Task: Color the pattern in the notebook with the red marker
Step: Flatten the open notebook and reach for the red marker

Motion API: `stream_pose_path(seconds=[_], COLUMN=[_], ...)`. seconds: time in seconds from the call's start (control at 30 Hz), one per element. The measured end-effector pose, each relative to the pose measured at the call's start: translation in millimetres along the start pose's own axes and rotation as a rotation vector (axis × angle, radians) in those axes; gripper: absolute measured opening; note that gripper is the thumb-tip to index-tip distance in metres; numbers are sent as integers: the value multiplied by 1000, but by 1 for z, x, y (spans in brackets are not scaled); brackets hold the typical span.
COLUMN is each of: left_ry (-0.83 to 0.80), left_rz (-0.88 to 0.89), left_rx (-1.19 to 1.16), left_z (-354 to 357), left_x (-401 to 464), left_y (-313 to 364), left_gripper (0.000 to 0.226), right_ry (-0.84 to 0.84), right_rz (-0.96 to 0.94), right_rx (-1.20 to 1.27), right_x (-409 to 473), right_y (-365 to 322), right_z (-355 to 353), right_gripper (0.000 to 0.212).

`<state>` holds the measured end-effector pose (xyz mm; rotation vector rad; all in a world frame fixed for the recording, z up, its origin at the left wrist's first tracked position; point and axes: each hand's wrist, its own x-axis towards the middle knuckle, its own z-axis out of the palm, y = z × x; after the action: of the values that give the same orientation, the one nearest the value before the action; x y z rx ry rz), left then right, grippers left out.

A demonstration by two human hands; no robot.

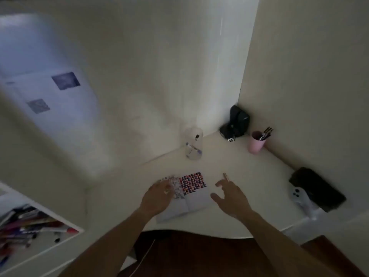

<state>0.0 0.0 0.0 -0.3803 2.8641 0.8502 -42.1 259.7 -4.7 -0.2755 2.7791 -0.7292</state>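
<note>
- A dim, blurred corner holds a pale bench point(249, 176); no writing is readable.
- The notebook point(189, 194) lies open, its pattern point(192, 182) partly coloured.
- The left hand point(157, 196) rests spread on the page.
- The right hand point(229, 196) hovers with fingers apart, just short of a marker point(226, 176).

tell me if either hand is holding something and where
Nothing is clearly held. The left hand lies flat on the notebook; the right hand is open, fingers just short of a marker on the desk.
</note>
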Motion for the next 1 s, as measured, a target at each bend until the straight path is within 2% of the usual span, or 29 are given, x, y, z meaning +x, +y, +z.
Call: stream_pose_path(seconds=[0.1,0.33,0.4,0.5,0.6,0.7,0.87,1.0], left_ry=[48,263,337,452,527,590,633,640], left_rz=[36,221,282,299,296,308,317,311], left_rx=[2,130,181,304,379,381,400,408], left_z=[38,140,167,198,214,224,232,233], left_x=[22,71,75,74,72,70,67,65], left_y=[-19,-53,-61,-66,-68,-71,-76,-76], left_gripper=[30,21,25,26,30,31,33,29], right_ry=[-22,-5,39,201,370,466,501,526], right_rz=[-110,-169,-173,-220,-260,-286,-308,-300], right_rx=[-114,-182,-201,-278,-308,-325,-364,-348], right_x=[18,75,86,97,97,93,90,81], right_y=[16,75,90,109,116,119,123,118], right_z=[27,111,132,159,176,186,192,190], right_gripper=[50,47,44,34,30,31,40,38])
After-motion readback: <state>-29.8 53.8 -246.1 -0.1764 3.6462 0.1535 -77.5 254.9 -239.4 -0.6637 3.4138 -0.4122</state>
